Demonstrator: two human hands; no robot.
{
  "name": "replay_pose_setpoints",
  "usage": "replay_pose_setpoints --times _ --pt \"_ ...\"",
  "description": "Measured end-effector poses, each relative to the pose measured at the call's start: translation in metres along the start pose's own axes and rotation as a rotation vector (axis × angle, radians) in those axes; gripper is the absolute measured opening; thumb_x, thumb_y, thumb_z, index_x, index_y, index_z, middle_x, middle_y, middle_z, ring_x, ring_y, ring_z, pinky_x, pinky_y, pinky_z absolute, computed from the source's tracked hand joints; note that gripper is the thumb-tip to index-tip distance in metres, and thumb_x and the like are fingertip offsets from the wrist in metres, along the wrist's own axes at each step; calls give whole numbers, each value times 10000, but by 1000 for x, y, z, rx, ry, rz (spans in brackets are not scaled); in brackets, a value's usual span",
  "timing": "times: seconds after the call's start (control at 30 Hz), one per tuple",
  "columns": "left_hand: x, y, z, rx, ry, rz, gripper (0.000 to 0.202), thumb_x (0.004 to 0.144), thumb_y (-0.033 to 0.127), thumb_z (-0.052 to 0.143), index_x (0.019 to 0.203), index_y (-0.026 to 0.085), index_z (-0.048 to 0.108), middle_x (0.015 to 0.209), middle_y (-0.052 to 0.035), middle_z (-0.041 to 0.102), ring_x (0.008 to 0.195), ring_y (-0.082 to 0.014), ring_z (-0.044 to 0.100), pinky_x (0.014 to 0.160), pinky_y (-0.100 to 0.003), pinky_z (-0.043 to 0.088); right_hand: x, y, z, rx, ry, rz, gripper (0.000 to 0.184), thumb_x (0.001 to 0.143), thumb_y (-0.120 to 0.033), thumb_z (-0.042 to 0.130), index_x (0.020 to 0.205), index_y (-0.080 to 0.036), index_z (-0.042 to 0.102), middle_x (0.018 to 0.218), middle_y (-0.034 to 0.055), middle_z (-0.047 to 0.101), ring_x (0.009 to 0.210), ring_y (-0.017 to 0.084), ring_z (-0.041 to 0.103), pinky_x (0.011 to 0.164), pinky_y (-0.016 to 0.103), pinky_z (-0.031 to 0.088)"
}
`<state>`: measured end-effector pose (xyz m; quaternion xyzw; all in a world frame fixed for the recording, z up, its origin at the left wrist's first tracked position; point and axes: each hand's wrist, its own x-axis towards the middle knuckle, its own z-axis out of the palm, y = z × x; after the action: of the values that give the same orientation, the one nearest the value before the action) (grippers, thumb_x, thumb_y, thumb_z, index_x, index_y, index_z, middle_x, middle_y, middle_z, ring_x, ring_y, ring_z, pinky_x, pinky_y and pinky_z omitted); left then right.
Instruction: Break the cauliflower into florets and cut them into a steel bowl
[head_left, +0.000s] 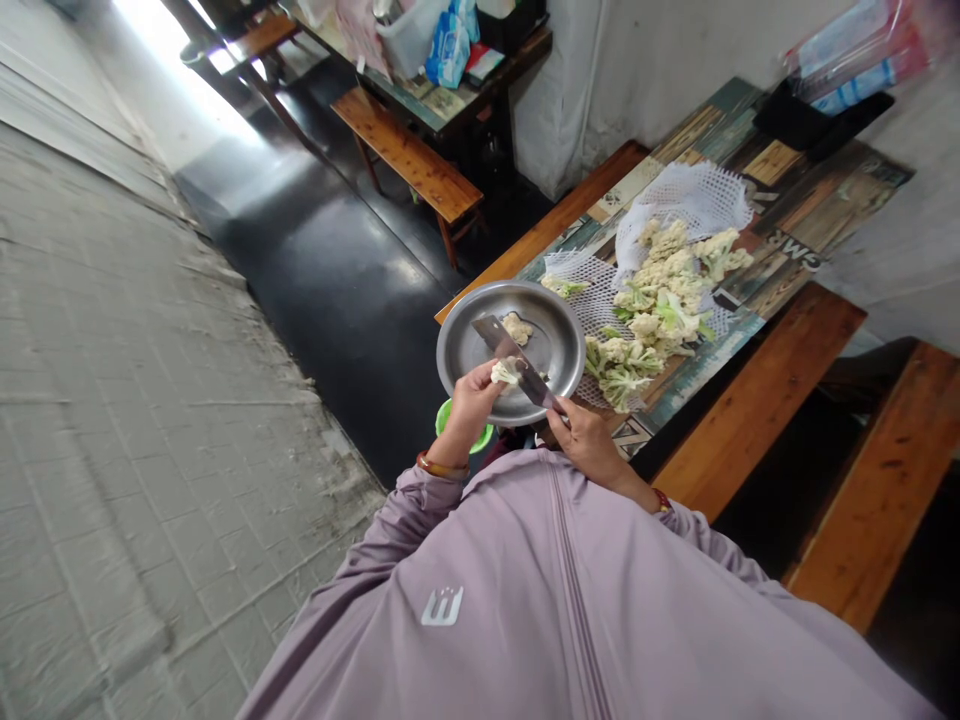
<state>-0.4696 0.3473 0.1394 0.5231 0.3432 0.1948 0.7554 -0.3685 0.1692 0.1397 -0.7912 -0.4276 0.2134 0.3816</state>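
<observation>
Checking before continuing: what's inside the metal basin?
A cauliflower piece lies in the basin; a small bit by the knife is unclear. Knife, left hand and held floret hide part of the floor and anything beneath.

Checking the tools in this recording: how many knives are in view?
1: the knife in the right hand, blade over the metal bowl, beside the floret in the left hand. Others may be hidden on the cluttered far table.
</observation>
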Motion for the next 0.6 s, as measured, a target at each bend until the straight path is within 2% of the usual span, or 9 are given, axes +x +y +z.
replay_pose_setpoints --times 0.07,0.17,0.27,0.37,0.47,0.53,0.6 --pt "-2 -7 5 -38 18 -23 373 719 429 825 971 163 756 854 -34 735 772 -148 624 741 -255 492 2 3 4 -9 22 -2 368 1014 -429 425 1179 -200 661 1040 117 756 940 243 724 853 337 550" --pt "-3 -11 6 -9 -3 -33 360 738 431 813 958 154 747 832 -26 715 733 -127 598 714 -239 473 5 5 5 -29 -17 -7 366 1017 -416 429 1198 -196 658 1078 120 756 958 247 729 863 344 555" --pt "-2 -8 1 -8 -81 -54 315 741 373 816 936 142 727 843 -29 698 750 -125 600 730 -234 475 7 5 4 -43 -49 -10 371 1020 -405 430 1230 -189 647 1133 126 748 994 255 727 876 353 557" --pt "-1 -7 -1 -111 -148 -121 351 727 333 823 997 153 687 920 -36 689 827 -137 628 804 -252 497 8 4 7 -54 -43 -22 366 1021 -394 428 1266 -215 634 1203 115 731 1062 256 713 901 353 555" --pt "2 -15 -1 -142 -61 -131 379 733 370 822 989 166 633 912 -20 669 807 -120 632 795 -254 509 11 4 13 -48 -53 -36 342 1011 -375 454 1258 -231 641 1205 105 733 1050 246 717 885 329 556" --pt "5 -23 -2 -84 14 -109 383 715 384 838 911 163 594 841 3 649 748 -103 619 748 -238 506 15 6 16 -41 -70 -9 318 1001 -378 477 1213 -226 658 1110 99 761 956 233 734 830 305 556" --pt "9 -29 -5 -25 39 -101 396 695 385 851 844 161 562 788 16 637 711 -96 612 713 -228 500 18 8 19 -31 -84 27 306 995 -394 481 1153 -214 673 998 92 775 860 225 735 772 292 547"
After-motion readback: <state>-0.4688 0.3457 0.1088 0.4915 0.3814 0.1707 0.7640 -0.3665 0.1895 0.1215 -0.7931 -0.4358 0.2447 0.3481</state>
